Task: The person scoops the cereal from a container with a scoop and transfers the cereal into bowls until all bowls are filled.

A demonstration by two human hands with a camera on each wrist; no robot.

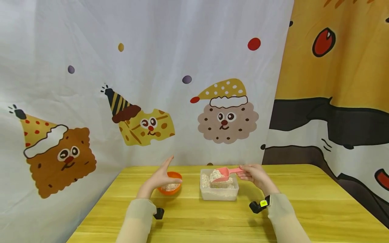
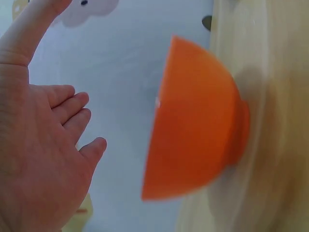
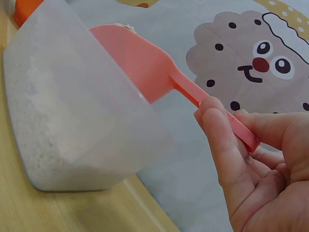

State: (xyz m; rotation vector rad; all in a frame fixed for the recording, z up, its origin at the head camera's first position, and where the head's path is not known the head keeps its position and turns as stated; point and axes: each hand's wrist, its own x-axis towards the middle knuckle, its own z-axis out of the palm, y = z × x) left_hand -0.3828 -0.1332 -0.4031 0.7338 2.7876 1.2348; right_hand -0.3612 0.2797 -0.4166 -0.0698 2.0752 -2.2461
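Observation:
My right hand (image 1: 254,174) grips the handle of a pink scoop (image 3: 140,58) between thumb and fingers. The scoop, heaped with pale oat flakes (image 1: 216,176), is over a translucent plastic box (image 1: 219,194) that holds more flakes. In the right wrist view, the box wall hides part of the scoop. My left hand (image 1: 159,178) is spread above an orange bowl (image 2: 198,125), holding nothing, its thumb and fingers apart. Some flakes lie inside the bowl (image 1: 169,192), seen in the head view. The left wrist view shows the palm apart from the bowl's rim.
Bowl and box stand side by side on a yellow wood-grain table (image 1: 188,219). Behind it hangs a pale curtain (image 1: 170,40) printed with cartoon snacks. A dark camera is strapped to each wrist.

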